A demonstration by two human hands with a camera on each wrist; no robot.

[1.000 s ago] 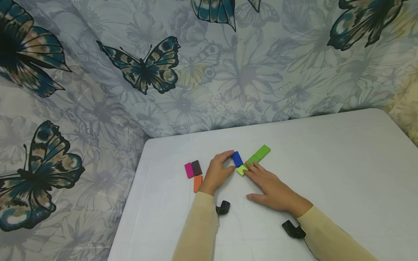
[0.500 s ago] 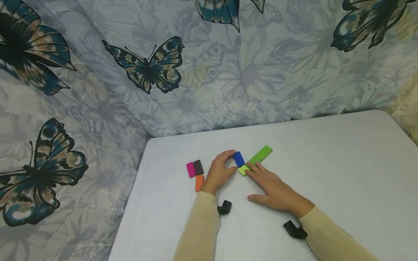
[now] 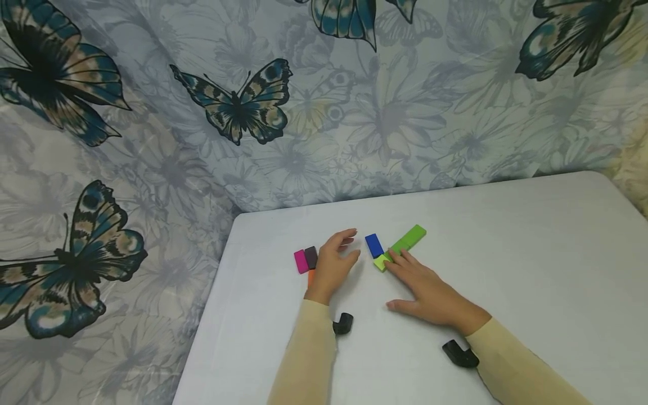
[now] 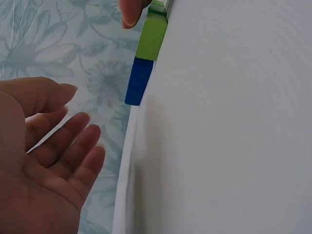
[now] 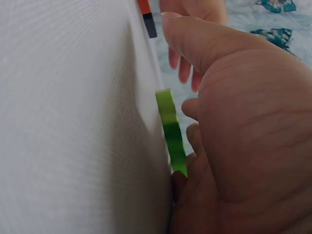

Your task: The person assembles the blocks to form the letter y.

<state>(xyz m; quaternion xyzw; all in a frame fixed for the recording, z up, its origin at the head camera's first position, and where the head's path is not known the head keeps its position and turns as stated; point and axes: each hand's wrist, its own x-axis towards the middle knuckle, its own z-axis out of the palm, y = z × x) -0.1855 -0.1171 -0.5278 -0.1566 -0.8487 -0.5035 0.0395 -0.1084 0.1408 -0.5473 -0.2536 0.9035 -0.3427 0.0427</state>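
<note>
My left hand [image 3: 331,269] is held just left of the blue block [image 3: 374,246], fingers loosely bent with nothing between them, as the left wrist view also shows. The blue block lies end-on against a lime block [image 3: 381,262]. From there a row of green blocks [image 3: 412,236] runs up and to the right. My right hand [image 3: 427,292] is spread low over the table, its fingertips right at the lime block and the near end of the green row. In the right wrist view its palm hides part of the green row [image 5: 175,146].
Left of my left hand lie a magenta block [image 3: 301,261], a dark brown block [image 3: 311,257] and an orange block [image 3: 311,278] partly covered by the hand. The white table [image 3: 531,253] meets butterfly-patterned cloth [image 3: 405,112] at its back and left edges.
My left hand has come away from the blue block and moved slightly left, now covering more of the orange block. The right hand stays at the lime and green blocks. The head view has shifted slightly.
</note>
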